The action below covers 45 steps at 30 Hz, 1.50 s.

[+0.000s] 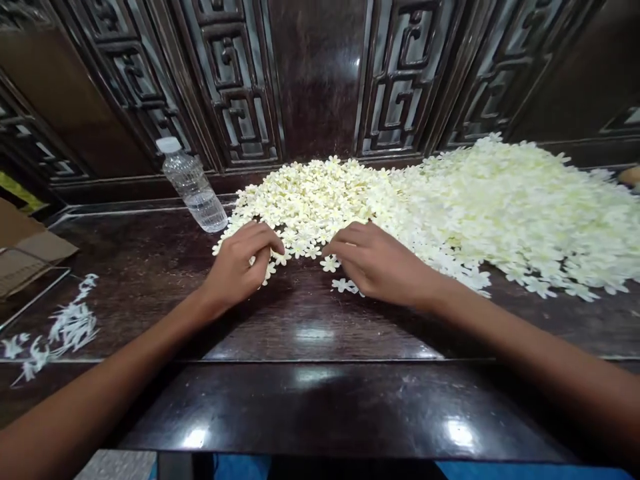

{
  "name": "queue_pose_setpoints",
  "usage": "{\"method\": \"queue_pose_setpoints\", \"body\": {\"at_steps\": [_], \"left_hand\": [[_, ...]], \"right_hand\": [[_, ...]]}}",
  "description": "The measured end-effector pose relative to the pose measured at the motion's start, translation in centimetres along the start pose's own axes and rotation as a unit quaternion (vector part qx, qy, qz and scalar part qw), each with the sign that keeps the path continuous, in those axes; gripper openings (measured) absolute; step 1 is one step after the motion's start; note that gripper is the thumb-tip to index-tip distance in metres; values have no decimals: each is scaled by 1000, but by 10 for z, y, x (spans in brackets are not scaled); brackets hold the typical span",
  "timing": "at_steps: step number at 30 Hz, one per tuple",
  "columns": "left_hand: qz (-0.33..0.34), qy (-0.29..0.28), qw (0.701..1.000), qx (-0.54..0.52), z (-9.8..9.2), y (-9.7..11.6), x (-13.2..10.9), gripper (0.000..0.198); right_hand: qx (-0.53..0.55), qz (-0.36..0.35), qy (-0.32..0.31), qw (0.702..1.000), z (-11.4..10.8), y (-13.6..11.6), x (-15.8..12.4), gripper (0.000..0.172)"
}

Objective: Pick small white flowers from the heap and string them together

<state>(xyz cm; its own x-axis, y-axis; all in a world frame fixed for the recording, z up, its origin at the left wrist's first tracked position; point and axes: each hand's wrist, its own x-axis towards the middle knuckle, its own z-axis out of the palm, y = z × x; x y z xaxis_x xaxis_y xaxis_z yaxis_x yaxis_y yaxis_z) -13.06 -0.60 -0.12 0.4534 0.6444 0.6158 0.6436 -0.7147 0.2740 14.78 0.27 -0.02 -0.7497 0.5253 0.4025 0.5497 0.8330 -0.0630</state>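
Note:
A wide heap of small cream-white flowers (450, 200) covers the back and right of a dark glossy wooden table (300, 400). My left hand (243, 263) rests at the heap's near left edge, fingers curled and pinched on a flower at the fingertips. My right hand (377, 263) lies palm down at the heap's near edge, fingers bent together and touching loose flowers (330, 263); what its fingers hold, if anything, is hidden.
A clear plastic water bottle (193, 187) with a white cap stands at the heap's left. A small pile of white flower pieces (67, 327) lies at the far left. A cardboard box (25, 250) sits beyond it. A carved dark wooden panel (320, 73) backs the table.

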Motion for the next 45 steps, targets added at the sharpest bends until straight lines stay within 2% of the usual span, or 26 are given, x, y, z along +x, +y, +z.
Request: {"method": "queue_pose_setpoints", "body": {"at_steps": [4, 7, 12, 19, 27, 32, 37, 43, 45], "left_hand": [[18, -17, 1000, 3, 6, 3, 6, 29], [10, -3, 999, -35, 7, 8, 7, 31], [-19, -12, 999, -48, 5, 10, 1, 30], [-40, 17, 999, -32, -1, -3, 0, 28], [-83, -53, 995, -13, -2, -24, 1, 25], [-55, -39, 998, -5, -7, -29, 4, 15], [-48, -24, 998, -29, -3, -17, 1, 14], [-85, -108, 988, -75, 1, 12, -5, 22], [-93, -120, 985, -81, 2, 17, -7, 23]], "right_hand": [[3, 1, 6, 1000, 4, 0, -4, 32], [1, 21, 13, 1000, 8, -1, -2, 29], [-23, 48, 2, 999, 10, -1, -1, 22], [-41, 41, -12, 998, 13, 0, -3, 21], [-26, 43, -32, 998, 15, 0, -6, 24], [-28, 50, -35, 998, 14, -1, -7, 22], [14, 79, -53, 995, 14, -2, -5, 18], [47, 85, -32, 995, 17, -4, -4, 6], [50, 79, -27, 995, 17, -4, -4, 5]]}}
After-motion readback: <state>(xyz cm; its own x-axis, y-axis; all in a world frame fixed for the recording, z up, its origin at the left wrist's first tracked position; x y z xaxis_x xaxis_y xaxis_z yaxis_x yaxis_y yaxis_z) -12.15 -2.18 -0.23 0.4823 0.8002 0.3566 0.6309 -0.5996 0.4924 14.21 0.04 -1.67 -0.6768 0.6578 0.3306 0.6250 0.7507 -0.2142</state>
